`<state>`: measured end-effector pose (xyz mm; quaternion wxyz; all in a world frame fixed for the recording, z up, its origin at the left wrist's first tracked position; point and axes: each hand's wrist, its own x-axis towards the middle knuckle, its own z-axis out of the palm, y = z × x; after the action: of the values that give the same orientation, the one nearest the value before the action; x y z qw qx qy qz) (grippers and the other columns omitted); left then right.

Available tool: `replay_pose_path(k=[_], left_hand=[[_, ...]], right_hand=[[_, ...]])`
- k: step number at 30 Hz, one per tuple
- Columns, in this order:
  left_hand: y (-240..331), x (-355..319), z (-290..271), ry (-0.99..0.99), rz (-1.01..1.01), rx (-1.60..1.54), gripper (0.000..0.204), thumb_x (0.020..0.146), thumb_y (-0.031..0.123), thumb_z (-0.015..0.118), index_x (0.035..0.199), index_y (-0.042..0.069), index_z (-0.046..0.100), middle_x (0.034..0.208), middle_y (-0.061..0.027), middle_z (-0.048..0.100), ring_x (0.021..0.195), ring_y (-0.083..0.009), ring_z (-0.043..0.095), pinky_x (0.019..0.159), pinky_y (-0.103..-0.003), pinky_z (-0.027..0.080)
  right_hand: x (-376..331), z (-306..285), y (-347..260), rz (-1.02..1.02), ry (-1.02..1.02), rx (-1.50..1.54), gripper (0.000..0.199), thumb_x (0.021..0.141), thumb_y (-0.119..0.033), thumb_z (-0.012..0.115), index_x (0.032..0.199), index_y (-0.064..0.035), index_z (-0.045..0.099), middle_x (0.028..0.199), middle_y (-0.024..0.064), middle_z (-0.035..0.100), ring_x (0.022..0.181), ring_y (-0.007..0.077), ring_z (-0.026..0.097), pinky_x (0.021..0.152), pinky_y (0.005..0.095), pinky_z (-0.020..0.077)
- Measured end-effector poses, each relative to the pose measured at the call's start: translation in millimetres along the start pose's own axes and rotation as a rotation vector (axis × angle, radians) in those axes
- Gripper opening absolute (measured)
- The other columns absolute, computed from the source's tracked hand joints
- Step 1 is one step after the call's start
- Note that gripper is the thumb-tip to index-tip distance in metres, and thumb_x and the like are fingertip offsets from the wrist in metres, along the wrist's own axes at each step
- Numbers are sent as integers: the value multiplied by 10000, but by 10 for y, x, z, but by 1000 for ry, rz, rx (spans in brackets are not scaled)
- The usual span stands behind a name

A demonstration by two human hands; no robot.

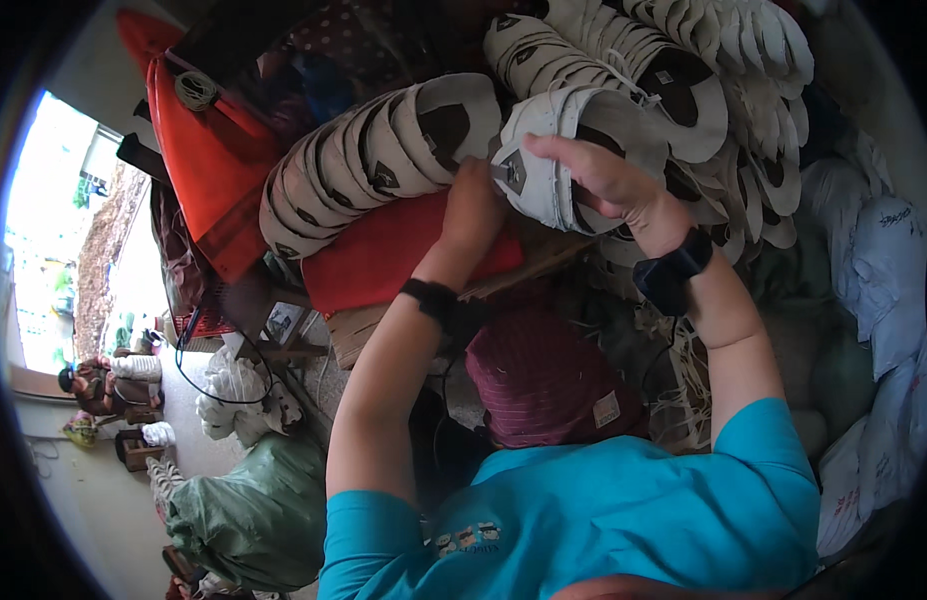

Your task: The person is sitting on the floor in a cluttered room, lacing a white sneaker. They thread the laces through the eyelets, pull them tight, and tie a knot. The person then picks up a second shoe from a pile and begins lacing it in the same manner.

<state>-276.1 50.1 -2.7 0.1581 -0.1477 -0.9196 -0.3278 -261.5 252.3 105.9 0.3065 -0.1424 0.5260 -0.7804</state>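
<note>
A white shoe upper [545, 190] with a dark lining is raised over the edge of the work surface. My right hand [605, 178] grips it from the right, thumb across its outside and fingers inside the opening. At its left side my left hand [473, 208] is closed, the fingertips meeting the upper by a small grey patch. Whatever those fingers pinch is too small to make out. Just left lies a row of nested off-white shoe uppers [368, 160], with a red cloth [368, 255] under them.
More stacked shoe uppers [673, 90] fill the far right. A wooden board edge [358, 335] runs below the red cloth. An orange-red sheet [198, 130] hangs at the left. A green sack [248, 515] stands lower left, white bags [888, 260] at the right. People [103, 385] sit farther off.
</note>
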Motion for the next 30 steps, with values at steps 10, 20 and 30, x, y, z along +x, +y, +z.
replay_pose_path(k=[10,20,30], left_hand=[[187,-186,-444,29,-286,-772,202,1006,123,531,1161,11,594,1016,-30,641,935,-99,593,833,-245,475],[333,-363,-444,-17,-325,-1136,377,991,227,612,1267,-18,535,1121,-78,608,1022,-139,581,893,-271,469],[158,-1007,-958,48,-202,-653,281,977,194,628,1190,11,625,1172,-62,596,1099,-148,568,969,-298,451]], right_hand=[[81,-126,231,-8,-144,-364,492,980,-346,593,1286,39,586,1245,76,637,1139,158,584,1006,298,440],[-27,354,203,-225,154,-1303,426,869,-375,653,1097,-16,665,994,243,684,964,384,662,851,409,514],[559,489,172,-366,470,-1402,374,833,-292,694,1075,-8,677,950,265,677,918,397,666,748,461,539]])
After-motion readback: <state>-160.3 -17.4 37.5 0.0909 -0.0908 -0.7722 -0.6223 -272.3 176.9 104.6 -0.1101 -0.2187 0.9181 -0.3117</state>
